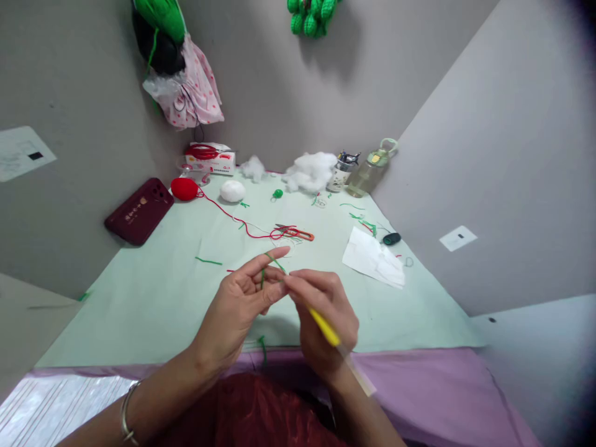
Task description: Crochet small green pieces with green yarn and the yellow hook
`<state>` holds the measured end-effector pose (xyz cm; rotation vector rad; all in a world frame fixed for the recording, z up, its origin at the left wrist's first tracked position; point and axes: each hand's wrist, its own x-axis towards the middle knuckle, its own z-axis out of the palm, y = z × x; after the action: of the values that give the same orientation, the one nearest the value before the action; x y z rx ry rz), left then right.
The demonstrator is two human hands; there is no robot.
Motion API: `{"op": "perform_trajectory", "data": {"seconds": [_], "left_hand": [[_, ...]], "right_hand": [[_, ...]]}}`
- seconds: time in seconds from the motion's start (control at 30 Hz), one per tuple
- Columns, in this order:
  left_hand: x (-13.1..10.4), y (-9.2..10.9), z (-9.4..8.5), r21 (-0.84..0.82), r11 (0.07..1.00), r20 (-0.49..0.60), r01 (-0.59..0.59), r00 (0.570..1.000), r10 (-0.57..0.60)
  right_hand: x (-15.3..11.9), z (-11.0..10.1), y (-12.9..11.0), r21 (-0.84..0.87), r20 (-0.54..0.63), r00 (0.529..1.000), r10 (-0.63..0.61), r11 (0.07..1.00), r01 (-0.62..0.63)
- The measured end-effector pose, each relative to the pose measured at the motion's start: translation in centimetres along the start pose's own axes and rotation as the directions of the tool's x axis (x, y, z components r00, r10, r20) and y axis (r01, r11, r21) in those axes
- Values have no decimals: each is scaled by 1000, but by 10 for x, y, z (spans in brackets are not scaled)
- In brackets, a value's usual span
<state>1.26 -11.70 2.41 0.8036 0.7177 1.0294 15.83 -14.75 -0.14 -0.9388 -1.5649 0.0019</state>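
Observation:
My left hand (239, 299) is raised over the near part of the table, thumb and fingertips pinched together. Green yarn (275, 261) runs over its index finger toward the pinch, and another strand crosses by the other fingers. My right hand (329, 310) grips a crochet hook (325, 325) with a yellow handle, like a pen. Its tip meets the yarn at the left fingertips, where fingers hide the detail. A green yarn tail (263, 347) hangs below the hands. Beyond them lie orange-handled thread snips (300, 233) and a looped red strand (251, 234).
On the pale green tabletop (158, 310) are a red yarn ball (185, 189), a white ball (232, 191), white stuffing (310, 172), white paper (372, 257) and yarn scraps. A phone (139, 211) leans at left. A bottle (370, 171) and pen cup (341, 176) stand at the back right.

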Motion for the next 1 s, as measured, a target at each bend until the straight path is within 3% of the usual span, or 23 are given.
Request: {"op": "perform_trajectory", "data": {"seconds": [0.07,0.1,0.17,0.27,0.43,0.57,0.67,0.83,1.0], "left_hand": [[3,0,-2,-90,988,47,123,992,-119],[4,1,-3,-138,974,73,178,983,-169],[6,3,-6,-199,956,92,216,975,-201],[7,4,-8,-129,985,56,114,993,-108],[3,0,-9,119,992,43,-32,999,28],[3,0,-10,123,992,45,-33,999,28],[5,0,-11,126,992,31,-26,999,22],[7,-1,-15,189,981,28,-52,998,48],[6,-3,-18,370,916,17,-152,987,157]], "right_hand": [[-2,-2,2,-76,11,996,-86,993,86],[-1,-4,2,-45,0,999,-55,998,54],[2,-7,3,137,-42,989,144,981,-137],[8,-6,2,420,5,915,403,830,-368],[7,0,5,459,99,877,471,760,-460],[6,1,10,626,157,812,562,579,-522],[8,1,12,677,168,795,582,518,-523],[8,-1,10,637,154,830,536,589,-498],[4,-10,3,396,110,912,395,824,-404]]}}
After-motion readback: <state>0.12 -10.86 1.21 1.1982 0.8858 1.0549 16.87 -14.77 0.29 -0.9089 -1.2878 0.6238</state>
